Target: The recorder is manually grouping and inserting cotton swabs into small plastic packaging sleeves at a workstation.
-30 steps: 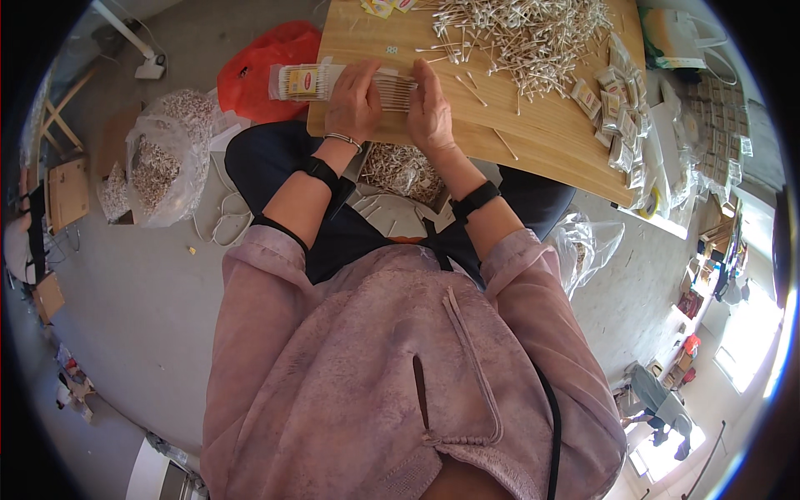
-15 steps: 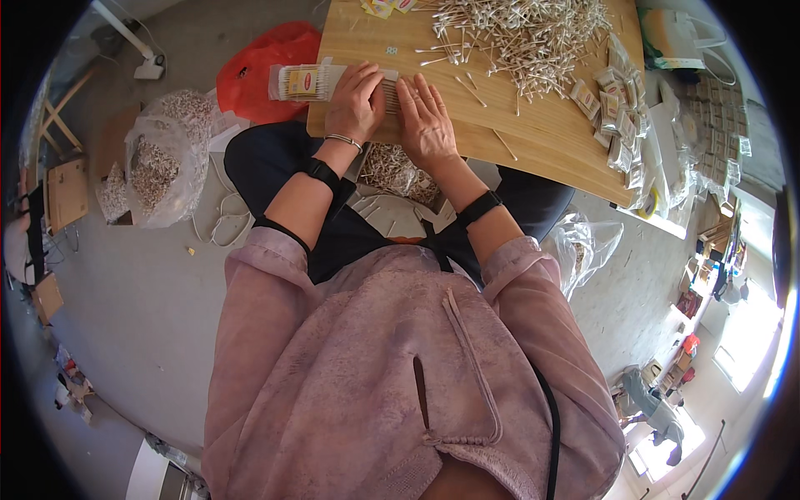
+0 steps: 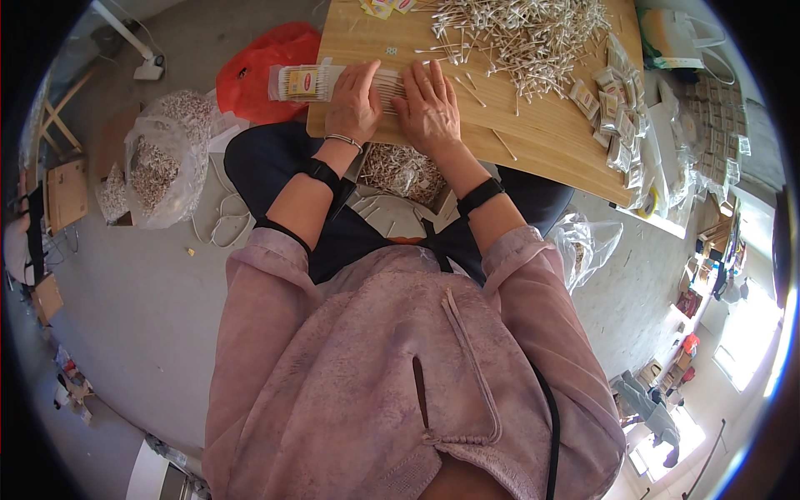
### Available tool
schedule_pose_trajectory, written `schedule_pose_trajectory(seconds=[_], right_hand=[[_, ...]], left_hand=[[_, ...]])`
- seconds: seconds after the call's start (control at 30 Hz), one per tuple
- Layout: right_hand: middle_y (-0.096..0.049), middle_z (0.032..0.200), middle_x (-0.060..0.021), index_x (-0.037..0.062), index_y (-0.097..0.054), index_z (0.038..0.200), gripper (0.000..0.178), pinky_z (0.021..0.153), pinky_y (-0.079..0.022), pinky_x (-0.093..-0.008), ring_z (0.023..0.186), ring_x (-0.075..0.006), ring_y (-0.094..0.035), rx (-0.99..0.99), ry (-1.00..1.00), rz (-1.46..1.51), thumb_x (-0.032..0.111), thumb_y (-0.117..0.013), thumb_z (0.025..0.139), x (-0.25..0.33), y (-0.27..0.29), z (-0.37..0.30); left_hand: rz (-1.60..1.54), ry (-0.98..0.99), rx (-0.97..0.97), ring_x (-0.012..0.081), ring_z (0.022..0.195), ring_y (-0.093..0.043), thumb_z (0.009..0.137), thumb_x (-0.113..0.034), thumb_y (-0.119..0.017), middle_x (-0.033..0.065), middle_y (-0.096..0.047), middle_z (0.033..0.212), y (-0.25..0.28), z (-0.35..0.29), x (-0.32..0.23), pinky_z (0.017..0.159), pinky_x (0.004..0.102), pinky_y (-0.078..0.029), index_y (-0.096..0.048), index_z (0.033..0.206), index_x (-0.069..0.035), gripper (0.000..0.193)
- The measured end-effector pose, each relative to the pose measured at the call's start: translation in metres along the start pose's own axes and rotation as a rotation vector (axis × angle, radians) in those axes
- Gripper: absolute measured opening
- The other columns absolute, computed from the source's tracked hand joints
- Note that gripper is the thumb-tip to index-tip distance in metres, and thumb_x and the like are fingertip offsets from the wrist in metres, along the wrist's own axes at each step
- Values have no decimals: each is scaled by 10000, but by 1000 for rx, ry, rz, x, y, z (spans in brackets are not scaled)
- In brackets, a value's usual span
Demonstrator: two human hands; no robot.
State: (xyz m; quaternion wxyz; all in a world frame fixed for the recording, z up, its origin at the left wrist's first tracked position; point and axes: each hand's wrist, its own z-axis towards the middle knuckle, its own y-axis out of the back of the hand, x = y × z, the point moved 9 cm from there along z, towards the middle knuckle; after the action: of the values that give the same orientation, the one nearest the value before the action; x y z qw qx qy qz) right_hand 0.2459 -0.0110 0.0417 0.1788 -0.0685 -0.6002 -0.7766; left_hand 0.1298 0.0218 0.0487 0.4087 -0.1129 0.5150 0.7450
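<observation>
Plainly, both hands are unclenched: the left hand [image 3: 356, 104], straight-fingered, lies against a row of cotton swabs [image 3: 389, 88]; the right hand [image 3: 431, 110], fingers slightly parted, meets its other end. The row lies between them on the worktop [image 3: 558, 154].

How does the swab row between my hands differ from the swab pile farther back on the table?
The swab row is neatly lined up; the swab pile is tangled, pointing every way. The swab row is small; the swab pile is far larger. The swab row sits between the left hand and right hand; neither touches the swab pile. Both are made of thin, pale swabs.
</observation>
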Motion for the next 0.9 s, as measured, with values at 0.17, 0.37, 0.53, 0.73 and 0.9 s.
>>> schedule_pose_trajectory(seconds=[0.17,0.37,0.53,0.73,0.9], right_hand=[[-393,1414,-151,41,-445,1327,531,1111,-207,-463,1372,-329,-262,0,-11,19,309,-548,881,2,-3,2],[-398,1415,-153,54,-468,1297,418,1098,-226,-468,1372,-337,-260,6,18,104,200,-506,907,5,-5,0],[-457,1344,-136,72,-600,1118,305,1066,-264,-475,1304,-358,-333,-140,-86,260,164,-602,827,-11,6,5],[-471,1309,-108,92,-690,867,141,1040,-285,-468,1295,-336,-303,-31,-150,187,165,-682,746,-14,8,23],[-466,1304,-107,82,-672,846,130,1027,-296,-461,1288,-332,-307,41,-138,128,165,-680,747,-14,3,29]], left_hand=[[-10,11,-54,324,1116,-517,797,33,-503,150,-562,1168,6,0,-2,958,411,-427,-493,1231,-55,443],[-134,36,-43,353,1092,-517,850,51,-435,165,-555,1168,8,-2,1,913,421,-436,-475,1267,-75,437],[-123,34,-26,349,1074,-522,792,70,-470,160,-559,1140,7,0,-1,902,423,-442,-498,1227,-66,456],[-91,59,-19,350,1048,-539,838,35,-452,157,-567,1130,4,-1,5,869,419,-458,-494,1246,-80,425],[-41,-5,-33,347,1053,-537,841,31,-457,153,-572,1121,4,0,0,887,417,-448,-509,1215,-57,388]])
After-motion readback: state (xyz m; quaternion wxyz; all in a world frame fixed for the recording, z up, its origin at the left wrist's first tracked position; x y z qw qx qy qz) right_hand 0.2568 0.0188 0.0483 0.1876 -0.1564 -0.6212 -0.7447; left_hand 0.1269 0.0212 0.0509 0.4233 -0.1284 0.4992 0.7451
